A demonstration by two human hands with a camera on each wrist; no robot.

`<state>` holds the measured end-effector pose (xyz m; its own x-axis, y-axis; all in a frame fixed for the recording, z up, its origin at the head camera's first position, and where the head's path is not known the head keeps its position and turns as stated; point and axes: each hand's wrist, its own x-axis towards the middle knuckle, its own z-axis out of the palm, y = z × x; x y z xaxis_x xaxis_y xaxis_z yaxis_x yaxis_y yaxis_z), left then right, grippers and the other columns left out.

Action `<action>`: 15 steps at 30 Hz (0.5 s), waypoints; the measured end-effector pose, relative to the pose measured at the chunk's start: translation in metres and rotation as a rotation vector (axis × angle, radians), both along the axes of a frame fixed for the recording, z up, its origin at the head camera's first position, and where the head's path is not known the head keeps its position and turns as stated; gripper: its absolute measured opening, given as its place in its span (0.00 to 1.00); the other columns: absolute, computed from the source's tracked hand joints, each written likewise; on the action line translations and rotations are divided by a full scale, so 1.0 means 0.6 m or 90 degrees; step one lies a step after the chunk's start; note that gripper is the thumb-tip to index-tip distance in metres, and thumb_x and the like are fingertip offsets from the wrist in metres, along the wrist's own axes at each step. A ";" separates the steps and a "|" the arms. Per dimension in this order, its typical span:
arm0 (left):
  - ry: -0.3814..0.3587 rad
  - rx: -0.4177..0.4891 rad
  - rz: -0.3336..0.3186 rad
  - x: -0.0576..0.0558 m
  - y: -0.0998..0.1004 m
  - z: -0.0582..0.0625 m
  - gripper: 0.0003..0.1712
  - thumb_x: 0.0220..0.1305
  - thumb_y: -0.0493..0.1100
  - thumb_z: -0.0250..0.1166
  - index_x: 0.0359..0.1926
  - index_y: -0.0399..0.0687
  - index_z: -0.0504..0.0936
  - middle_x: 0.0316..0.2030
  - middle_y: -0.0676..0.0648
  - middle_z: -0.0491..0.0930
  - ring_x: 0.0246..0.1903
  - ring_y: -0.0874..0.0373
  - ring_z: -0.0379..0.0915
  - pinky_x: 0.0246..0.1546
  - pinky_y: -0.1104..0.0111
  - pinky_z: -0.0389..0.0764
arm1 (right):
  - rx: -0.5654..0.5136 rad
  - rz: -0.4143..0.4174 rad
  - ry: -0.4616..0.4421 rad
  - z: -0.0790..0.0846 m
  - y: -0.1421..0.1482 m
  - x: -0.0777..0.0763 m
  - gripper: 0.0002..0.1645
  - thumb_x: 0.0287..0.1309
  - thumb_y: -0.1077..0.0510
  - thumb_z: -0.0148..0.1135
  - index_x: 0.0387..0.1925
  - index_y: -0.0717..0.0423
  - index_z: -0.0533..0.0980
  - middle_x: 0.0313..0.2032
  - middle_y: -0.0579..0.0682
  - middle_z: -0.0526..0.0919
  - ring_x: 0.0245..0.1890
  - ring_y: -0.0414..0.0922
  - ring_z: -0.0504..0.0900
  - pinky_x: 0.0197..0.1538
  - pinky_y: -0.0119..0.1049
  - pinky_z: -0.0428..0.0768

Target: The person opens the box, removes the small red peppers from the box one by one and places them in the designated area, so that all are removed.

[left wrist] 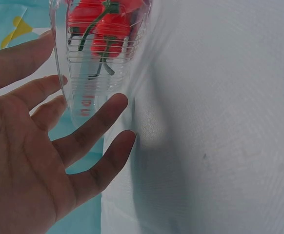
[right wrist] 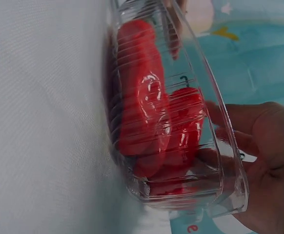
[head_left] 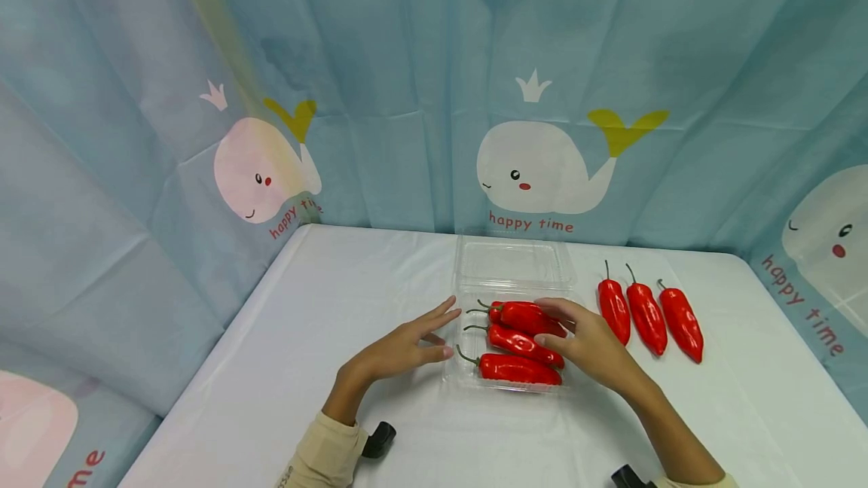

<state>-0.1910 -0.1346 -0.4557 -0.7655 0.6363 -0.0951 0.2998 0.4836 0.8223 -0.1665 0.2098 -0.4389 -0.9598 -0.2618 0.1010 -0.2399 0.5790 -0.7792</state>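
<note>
A clear plastic clamshell box point(head_left: 461, 375) lies opened on the table, several glossy red chili peppers point(head_left: 518, 370) in its tray, green stems to the left. My right hand point(head_left: 597, 341) reaches over the tray's right side, fingers on the far side and thumb on the near side of an upper red pepper point(head_left: 529, 317) that lies on the others. In the right wrist view that pepper point(right wrist: 186, 129) shows through the ribbed wall, fingertips right at it. My left hand point(head_left: 403, 345) is spread beside the box's left edge, fingertips close to the rim in the left wrist view.
Three more red peppers point(head_left: 647, 318) lie in a row to the right of the box, stems away from me. The clear lid point(head_left: 515, 262) is folded back toward the blue whale-print curtain point(head_left: 407, 172). A white cloth point(head_left: 339, 269) covers the table.
</note>
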 end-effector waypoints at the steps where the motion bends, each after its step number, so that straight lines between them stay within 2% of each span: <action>1: 0.000 0.001 0.000 0.000 0.000 0.000 0.41 0.78 0.55 0.61 0.84 0.55 0.58 0.86 0.55 0.44 0.65 0.50 0.78 0.65 0.44 0.76 | 0.003 0.002 -0.001 0.000 -0.001 -0.001 0.37 0.61 0.56 0.77 0.69 0.60 0.75 0.64 0.60 0.82 0.66 0.63 0.79 0.62 0.59 0.81; 15: -0.003 0.000 0.002 0.002 0.002 0.001 0.41 0.77 0.55 0.61 0.85 0.57 0.58 0.86 0.55 0.44 0.65 0.50 0.78 0.66 0.43 0.76 | 0.044 0.007 -0.016 -0.005 -0.013 -0.009 0.36 0.60 0.61 0.77 0.69 0.57 0.76 0.63 0.60 0.82 0.62 0.63 0.82 0.55 0.52 0.87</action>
<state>-0.1898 -0.1333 -0.4550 -0.7676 0.6334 -0.0979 0.2946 0.4842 0.8239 -0.1716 0.2019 -0.4421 -0.9591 -0.2771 0.0580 -0.2267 0.6290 -0.7436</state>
